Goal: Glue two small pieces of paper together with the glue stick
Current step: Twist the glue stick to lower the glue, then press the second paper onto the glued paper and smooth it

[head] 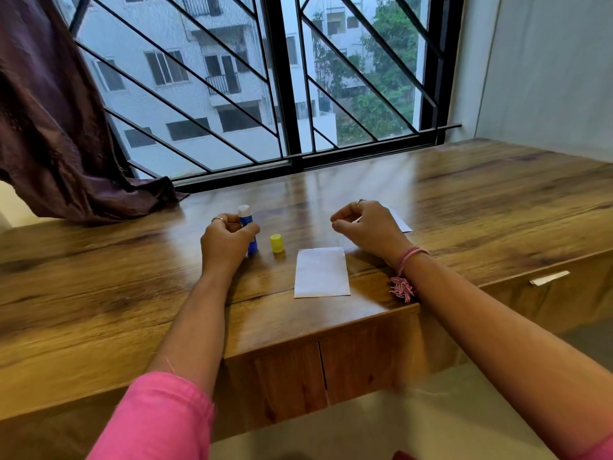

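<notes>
1. Left hand (229, 242) is on the glue stick (247, 232), fingers and thumb curled round the blue barrel, which stands upright on the wooden desk (464, 200) with its white top poking up above the knuckles
2. A ring (217, 219) shows on one finger of that hand, and a pink sleeve (159, 416) covers the upper part of the arm
3. The yellow cap (277, 244) is off the stick and standing on the desk just beside it, to the right, apart from the hand
4. One white paper piece (321, 273) lies flat on the desk near the front edge, between the two forearms, with nothing touching it
5. Right hand (368, 232) rests on the desk with its fingers loosely curled; there's a gap between thumb and fingertips, and nothing to be seen inside it
6. The second paper piece (399, 222) lies just behind that hand, mostly hidden by it; only a corner shows, and I can't tell whether the hand touches it
7. There's a ring on the right hand too, and a pink thread band (406, 260) round the wrist, its tassel hanging down onto the desk edge
8. Further back, a barred window (282, 78) looks out on a pale building and trees, a dark purple curtain (49, 127) is bunched at the left with its hem on the desk, and a metal drawer handle (549, 277) shows at the right, below the desk top
</notes>
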